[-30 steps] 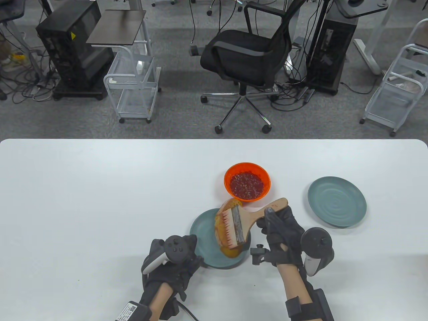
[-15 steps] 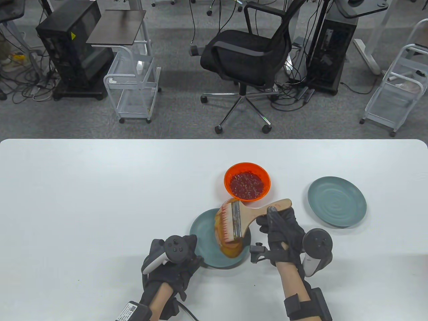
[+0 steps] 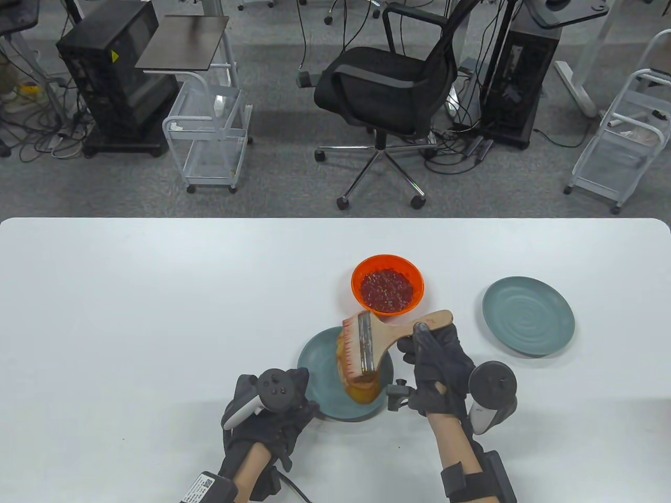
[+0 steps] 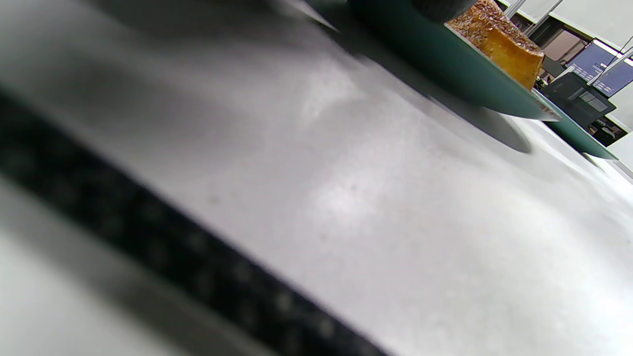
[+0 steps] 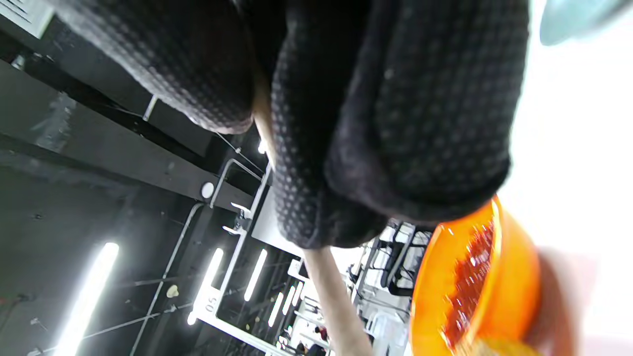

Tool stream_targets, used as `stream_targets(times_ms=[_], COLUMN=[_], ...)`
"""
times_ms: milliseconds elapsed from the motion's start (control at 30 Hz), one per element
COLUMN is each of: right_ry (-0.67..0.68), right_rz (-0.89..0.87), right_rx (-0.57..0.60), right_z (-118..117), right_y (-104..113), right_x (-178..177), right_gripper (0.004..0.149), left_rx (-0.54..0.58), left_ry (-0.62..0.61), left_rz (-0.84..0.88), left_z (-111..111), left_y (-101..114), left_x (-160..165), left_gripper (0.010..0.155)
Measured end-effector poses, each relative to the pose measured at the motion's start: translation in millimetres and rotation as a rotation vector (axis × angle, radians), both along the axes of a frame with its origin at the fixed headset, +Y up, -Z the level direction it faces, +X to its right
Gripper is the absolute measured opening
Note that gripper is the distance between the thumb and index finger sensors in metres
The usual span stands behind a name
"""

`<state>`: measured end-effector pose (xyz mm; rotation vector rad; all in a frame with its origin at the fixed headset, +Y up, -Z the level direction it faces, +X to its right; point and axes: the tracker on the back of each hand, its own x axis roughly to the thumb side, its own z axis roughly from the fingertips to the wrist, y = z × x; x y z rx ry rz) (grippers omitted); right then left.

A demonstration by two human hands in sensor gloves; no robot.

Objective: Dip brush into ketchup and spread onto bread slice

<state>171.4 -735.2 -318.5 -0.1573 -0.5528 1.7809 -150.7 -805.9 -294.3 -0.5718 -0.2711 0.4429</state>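
Right hand (image 3: 437, 361) grips the brush (image 3: 375, 340) by its stiff wooden handle; soft bristles rest on the bread slice (image 3: 361, 385), likely fragile, on the plate (image 3: 320, 367). Left hand (image 3: 272, 414) grip: cannot tell.

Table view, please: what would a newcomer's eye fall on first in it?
Probably the orange bowl of red ketchup near the middle of the white table, the brightest thing there. Just in front of it, the right hand holds a wide wooden brush with its red-stained bristles over the bread slice on a teal plate. A second, bare teal plate lies to the right, and the left hand rests at the first plate's near-left edge.
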Motion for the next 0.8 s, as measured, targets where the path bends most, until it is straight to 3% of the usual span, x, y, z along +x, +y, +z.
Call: stream_targets(times_ms=[267,433,633,800], right_ry=[-0.082,-0.139,-0.147,-0.158], right_rz=[0.197,0.187,0.139,0.231], right_rx=[0.058,0.098,0.235,0.347], right_z=[2.8,6.6,13.4,23.5], right_y=[12.2,24.9,59.3,93.1], right_x=[25.0,43.6,70.1,102.3], right_gripper=[0.042,0.042,0.041,0.040], left_rx=[-0.001,-0.001,-0.002,-0.005], left_ry=[0.000,0.001,0.000,0.000], left_rz=[0.003,0.002,0.003,0.004], left_z=[0.0,-0.1,-0.2,-0.4], left_y=[-0.1,-0.2,-0.3,-0.4], left_x=[0.0,-0.2,-0.4,-0.6], left_gripper=[0.068,0.068,0.068,0.068])
